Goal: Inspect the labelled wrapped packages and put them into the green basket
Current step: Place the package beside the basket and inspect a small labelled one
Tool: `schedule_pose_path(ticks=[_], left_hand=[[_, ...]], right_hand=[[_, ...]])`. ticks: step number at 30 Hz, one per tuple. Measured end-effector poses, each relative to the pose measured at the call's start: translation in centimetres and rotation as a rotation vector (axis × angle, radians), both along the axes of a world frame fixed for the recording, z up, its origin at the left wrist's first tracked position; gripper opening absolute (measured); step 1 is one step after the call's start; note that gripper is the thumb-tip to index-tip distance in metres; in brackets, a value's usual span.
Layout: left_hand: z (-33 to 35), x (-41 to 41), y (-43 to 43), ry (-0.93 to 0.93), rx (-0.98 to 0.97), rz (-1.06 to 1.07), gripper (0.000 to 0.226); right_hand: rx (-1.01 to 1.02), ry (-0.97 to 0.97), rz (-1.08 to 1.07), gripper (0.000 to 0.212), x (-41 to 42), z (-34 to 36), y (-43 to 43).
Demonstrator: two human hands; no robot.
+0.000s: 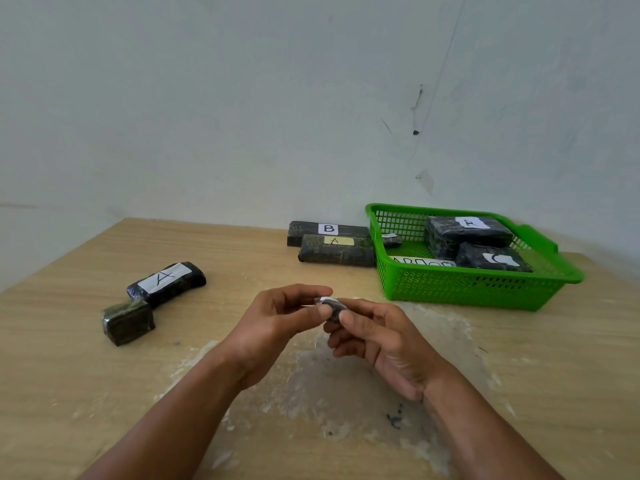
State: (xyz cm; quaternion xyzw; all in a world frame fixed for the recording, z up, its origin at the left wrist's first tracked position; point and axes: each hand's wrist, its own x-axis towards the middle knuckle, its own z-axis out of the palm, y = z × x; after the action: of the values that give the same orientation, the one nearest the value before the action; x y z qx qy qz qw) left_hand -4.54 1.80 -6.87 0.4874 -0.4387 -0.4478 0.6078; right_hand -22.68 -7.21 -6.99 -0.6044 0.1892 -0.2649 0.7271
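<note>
On the left side of the bench point(69, 375) a small squarish package point(128, 322) in dark green wrap lies nearest me. Touching its far corner is a longer black package point(166, 280) with a white label marked A, lying at a slant.

Near the middle, raised a little above the bench, my left hand point(277, 323) has its fingers curled and pinches one end of a small dark package point(333, 309) between thumb and fingertips. That little package has a white label on its upper face, though I cannot read the letter from this angle. My right hand point(381, 337) meets it from the other side, thumb on top and curled fingers underneath, so both hands hold the same package between them, in front of the basket and not yet in it.

Farther back, near the wall, two long packages lie side by side and touching: the rear one point(329, 232) carries a white label marked B, the nearer one point(337, 251) a yellow label marked A. Their right ends sit just beside the green basket point(467, 287).

Inside the basket, a small dark bundle point(391, 240) lies by the left wall, and a paper strip point(424, 263) with handwritten letters lies on the floor. Toward the right, a thick package point(467, 233) with a white label sits at the back, and another package point(491, 260) with a white label rests against its front.
</note>
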Motion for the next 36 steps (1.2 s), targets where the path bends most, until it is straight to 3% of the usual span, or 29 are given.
schedule_pose_path(ticks=[4, 14, 18, 21, 23, 27, 31, 36], left_hand=[[-0.1, 0.0, 0.0, -0.01, -0.018, 0.009, 0.058], [-0.5, 0.1, -0.3, -0.03, -0.056, 0.001, 0.06], [-0.1, 0.3, -0.4, 0.132, -0.076, 0.01, 0.048], [0.0, 0.1, -0.3, 0.119, -0.05, -0.005, 0.042], [0.1, -0.1, -0.2, 0.093, -0.035, 0.005, 0.03], [0.3, -0.5, -0.1, 0.051, -0.037, 0.109, 0.033], [0.0, -0.8, -0.1, 0.061, -0.079, 0.13, 0.018], [-0.1, -1.2, -0.3, -0.018, -0.055, 0.261, 0.016]], right_hand=[[-0.032, 0.006, -0.015, 0.048, 0.0, 0.0, 0.0], [0.007, -0.047, -0.014, 0.054, -0.1, 0.0, -0.1], [0.023, -0.065, -0.072, 0.047, 0.2, -0.2, 0.0], [-0.088, 0.036, -0.248, 0.047, 0.7, -0.4, 0.1], [-0.079, 0.005, -0.334, 0.048, 0.9, -0.4, 0.2], [-0.114, -0.011, -0.457, 0.038, 0.8, -0.4, 0.1], [-0.176, 0.017, -0.471, 0.035, 0.9, -0.5, 0.0], [-0.24, -0.012, -0.419, 0.014, 1.0, -0.7, 0.4]])
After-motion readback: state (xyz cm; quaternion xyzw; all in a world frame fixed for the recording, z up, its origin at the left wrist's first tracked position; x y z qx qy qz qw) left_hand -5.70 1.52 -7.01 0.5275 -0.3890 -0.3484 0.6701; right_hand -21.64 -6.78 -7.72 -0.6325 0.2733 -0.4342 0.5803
